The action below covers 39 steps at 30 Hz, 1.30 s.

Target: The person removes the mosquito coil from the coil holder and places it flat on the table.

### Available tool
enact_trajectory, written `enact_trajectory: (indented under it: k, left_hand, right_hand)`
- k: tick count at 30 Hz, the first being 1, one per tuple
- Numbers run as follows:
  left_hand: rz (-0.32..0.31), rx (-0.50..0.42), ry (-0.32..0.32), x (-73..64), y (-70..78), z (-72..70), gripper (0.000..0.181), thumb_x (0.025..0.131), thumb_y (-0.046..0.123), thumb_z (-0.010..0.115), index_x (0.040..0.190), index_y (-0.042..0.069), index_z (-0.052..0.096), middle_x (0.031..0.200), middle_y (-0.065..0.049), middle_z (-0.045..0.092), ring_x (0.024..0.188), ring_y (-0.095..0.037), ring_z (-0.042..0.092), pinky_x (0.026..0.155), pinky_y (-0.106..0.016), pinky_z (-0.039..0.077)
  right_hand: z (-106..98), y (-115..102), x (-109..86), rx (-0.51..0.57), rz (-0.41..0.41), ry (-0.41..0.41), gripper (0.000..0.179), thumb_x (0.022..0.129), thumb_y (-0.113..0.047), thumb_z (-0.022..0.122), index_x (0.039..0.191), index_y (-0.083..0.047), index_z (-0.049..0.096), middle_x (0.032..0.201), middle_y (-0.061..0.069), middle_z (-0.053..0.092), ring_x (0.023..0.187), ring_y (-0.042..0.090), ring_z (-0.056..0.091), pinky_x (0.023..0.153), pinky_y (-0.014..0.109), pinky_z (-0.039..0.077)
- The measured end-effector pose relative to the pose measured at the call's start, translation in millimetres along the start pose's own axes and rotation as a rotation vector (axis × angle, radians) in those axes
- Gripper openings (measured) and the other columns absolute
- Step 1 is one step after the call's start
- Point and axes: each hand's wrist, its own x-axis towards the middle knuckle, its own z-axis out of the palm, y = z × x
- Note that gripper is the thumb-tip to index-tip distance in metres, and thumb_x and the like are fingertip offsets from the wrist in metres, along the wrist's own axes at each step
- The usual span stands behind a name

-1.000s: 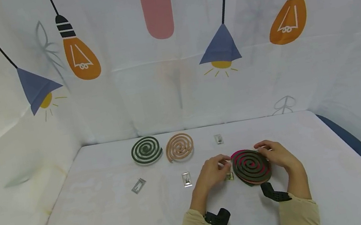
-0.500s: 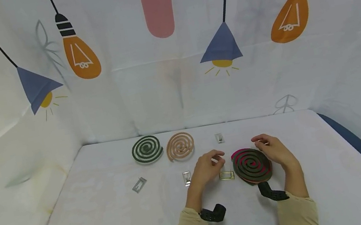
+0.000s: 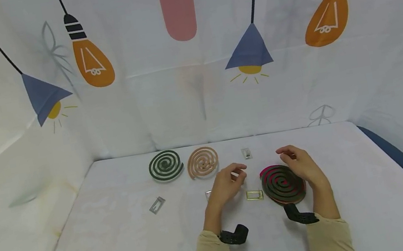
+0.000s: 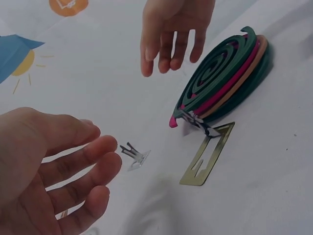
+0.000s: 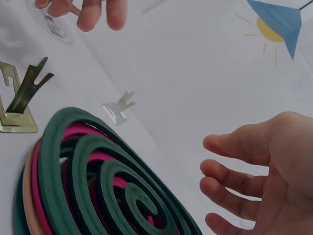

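A stack of mosquito coils (image 3: 283, 185), green on top with pink, tan and green beneath, lies at the right of the table. My left hand (image 3: 227, 186) is held left of it, fingers loosely bent and holding nothing. Just beyond the stack's upper right edge is my right hand (image 3: 305, 166), also without anything in its relaxed fingers. Between the left hand and the stack lies a gold metal coil stand (image 3: 254, 195), its forked prong raised in the left wrist view. A silver coil stand (image 3: 246, 153) sits farther back.
A single green coil (image 3: 165, 165) and a tan coil (image 3: 202, 162) lie near the table's back edge. Another silver stand (image 3: 157, 205) is at the left, and one more (image 3: 208, 195) is partly hidden behind the left hand. A patterned white cloth (image 3: 166, 104) hangs behind.
The left hand has drawn away leftward from the stack, uncovering the gold stand and covering part of a silver one. The right hand has lifted off the stack's edge and moved slightly back.
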Motion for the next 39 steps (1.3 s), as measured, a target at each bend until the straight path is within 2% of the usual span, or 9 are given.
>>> enact_trajectory:
  k: [6,10,14,23,28,31,35,39]
  left_hand:
    - [-0.005,-0.048,0.034,-1.0,-5.4,-5.0,0.023,0.093,0.016,0.057,0.113,0.009,0.065,0.094,-0.004,0.069,0.073,-0.009,0.062,0.062,-0.019,0.048]
    - [-0.007,-0.060,0.058,-1.1,-9.5,-10.7,0.023,0.094,0.016,0.056,0.114,0.009,0.065,0.093,-0.004,0.068,0.071,-0.008,0.062,0.064,-0.020,0.049]
    - [-0.007,-0.078,0.087,-2.1,-13.9,-18.0,0.024,0.094,0.016,0.056,0.115,0.006,0.064,0.093,-0.006,0.068,0.073,-0.012,0.064,0.068,-0.022,0.050]
    - [-0.033,-0.100,0.184,-4.8,-20.3,-28.9,0.021,0.094,0.011,0.054,0.113,0.005,0.064,0.090,-0.008,0.068,0.070,-0.014,0.065,0.065,-0.022,0.049]
    - [-0.073,-0.140,0.235,-4.5,-24.1,-32.5,0.027,0.095,0.012,0.054,0.120,0.005,0.058,0.091,-0.009,0.067,0.069,-0.014,0.066,0.063,-0.022,0.049]
    - [-0.067,-0.168,0.292,-4.1,-26.0,-35.8,0.029,0.094,0.010,0.056,0.122,0.003,0.056,0.094,-0.013,0.067,0.070,-0.019,0.067,0.061,-0.023,0.049]
    - [-0.040,-0.144,0.410,-4.0,-30.4,-39.9,0.026,0.090,0.004,0.059,0.116,0.000,0.059,0.099,-0.016,0.066,0.080,-0.025,0.066,0.069,-0.025,0.052]
    - [-0.054,-0.109,0.534,-3.9,-37.2,-41.5,0.023,0.087,0.001,0.059,0.109,-0.001,0.063,0.099,-0.016,0.065,0.085,-0.026,0.063,0.075,-0.027,0.051]
  right_hand:
    - [6,-7,2.7,0.032,-0.013,0.004,0.034,0.100,-0.020,0.042,0.128,-0.002,0.051,0.129,0.025,0.050,0.120,0.040,0.045,0.096,0.052,0.041]
    - [8,-11,4.7,0.058,-0.055,0.003,0.034,0.100,-0.019,0.043,0.127,-0.001,0.051,0.129,0.025,0.051,0.121,0.039,0.046,0.098,0.053,0.039]
    - [12,-13,6.4,0.093,-0.086,0.012,0.033,0.100,-0.018,0.045,0.127,0.000,0.052,0.128,0.026,0.052,0.121,0.038,0.046,0.101,0.053,0.036]
    - [24,-22,8.6,0.153,-0.154,0.020,0.032,0.099,-0.018,0.047,0.126,-0.001,0.052,0.124,0.024,0.054,0.116,0.034,0.049,0.099,0.049,0.037]
    - [31,-29,10.4,0.180,-0.184,0.002,0.034,0.099,-0.020,0.049,0.127,-0.002,0.052,0.122,0.021,0.056,0.114,0.031,0.051,0.096,0.044,0.038]
    - [34,-34,10.6,0.188,-0.200,-0.008,0.034,0.098,-0.020,0.050,0.128,-0.004,0.052,0.120,0.018,0.057,0.113,0.029,0.052,0.093,0.039,0.041]
    - [40,-40,11.2,0.200,-0.206,-0.030,0.034,0.098,-0.019,0.050,0.129,-0.005,0.050,0.119,0.017,0.057,0.112,0.028,0.052,0.090,0.033,0.044]
    - [47,-45,12.8,0.213,-0.214,-0.059,0.035,0.099,-0.019,0.049,0.131,-0.006,0.047,0.121,0.018,0.054,0.113,0.028,0.051,0.092,0.036,0.045]
